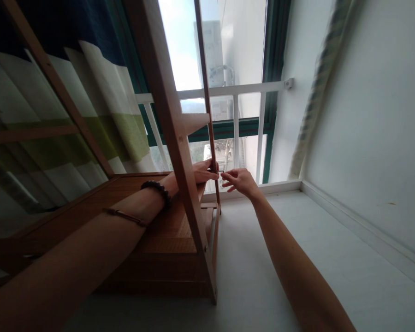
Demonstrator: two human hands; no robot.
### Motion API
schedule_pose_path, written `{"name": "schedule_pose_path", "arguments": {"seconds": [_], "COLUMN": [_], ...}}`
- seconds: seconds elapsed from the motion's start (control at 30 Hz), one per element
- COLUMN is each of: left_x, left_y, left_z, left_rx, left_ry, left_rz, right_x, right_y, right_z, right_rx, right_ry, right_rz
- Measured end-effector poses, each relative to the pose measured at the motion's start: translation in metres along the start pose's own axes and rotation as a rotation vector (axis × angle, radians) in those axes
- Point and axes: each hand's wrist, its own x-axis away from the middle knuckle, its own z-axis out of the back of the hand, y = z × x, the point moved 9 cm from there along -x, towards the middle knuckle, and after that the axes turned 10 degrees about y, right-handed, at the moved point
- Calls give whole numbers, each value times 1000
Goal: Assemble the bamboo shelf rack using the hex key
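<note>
Pinching a small key at the far post in the grip of the right hand; touching that post with the left hand, too obscured to tell if grasping; working beside an already standing shelf, apparently not yet finishing the fastening.

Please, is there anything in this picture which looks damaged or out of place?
One small thing: a brownish mark on the white wall at the right, which stands out against the pale surface. I cannot tell if it is a stain or chipped paint. Nothing on the wooden shelf looks clearly broken.
</note>
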Motion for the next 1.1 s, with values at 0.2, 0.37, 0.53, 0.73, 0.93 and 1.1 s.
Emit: {"name": "schedule_pose_path", "arguments": {"seconds": [0.2, 0.37, 0.53, 0.73, 0.93, 1.1], "left_x": [5, 7, 6, 7, 4, 5], "left_y": [5, -8, -8, -3, -5, -3], "left_z": [1, 1, -1, -2, -4, -5], "left_rx": [-141, -384, -498, -514, -506, -496], "left_ry": [-20, -64, -111, -126, -129, -146], "left_rz": [93, 289, 308, 283, 257, 239], "right_x": [2, 1, 1, 6, 12, 13], "right_y": [12, 17, 16, 15, 8, 0], "right_z": [1, 0, 0, -5, -14, -14], "right_rx": [-72, -108, -127, -143, -264, -368], "right_ry": [-86, -140, -138, -168, -265, -264], "right_rz": [-115, -156, -158, -184, -238, -267]}}
